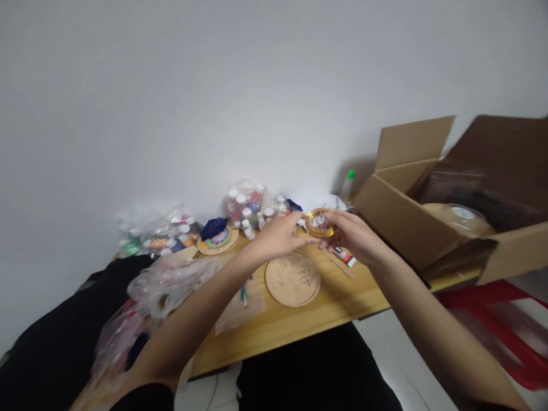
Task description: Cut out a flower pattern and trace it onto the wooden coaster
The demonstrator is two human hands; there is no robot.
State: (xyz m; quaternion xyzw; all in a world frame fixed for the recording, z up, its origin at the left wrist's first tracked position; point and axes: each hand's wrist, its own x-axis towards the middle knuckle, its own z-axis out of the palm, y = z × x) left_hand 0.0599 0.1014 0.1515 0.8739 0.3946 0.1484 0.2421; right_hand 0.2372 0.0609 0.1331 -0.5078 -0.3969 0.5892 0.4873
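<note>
Above the table, a roll of amber clear tape is held up between both hands. My left hand pinches its left side, thumb and fingers closed on the edge. On the opposite side my right hand grips the roll with bent fingers. Just below lies a round wooden disc with pencil-like line drawings on it. To its right, under my right hand, are a small black, red and white box and a thin wooden stick.
Bags of white-capped paint bottles stand along the wall. A painted disc carries a dark blue object. Crumpled plastic bags cover the left. An open cardboard box occupies the right, near a green-capped tube.
</note>
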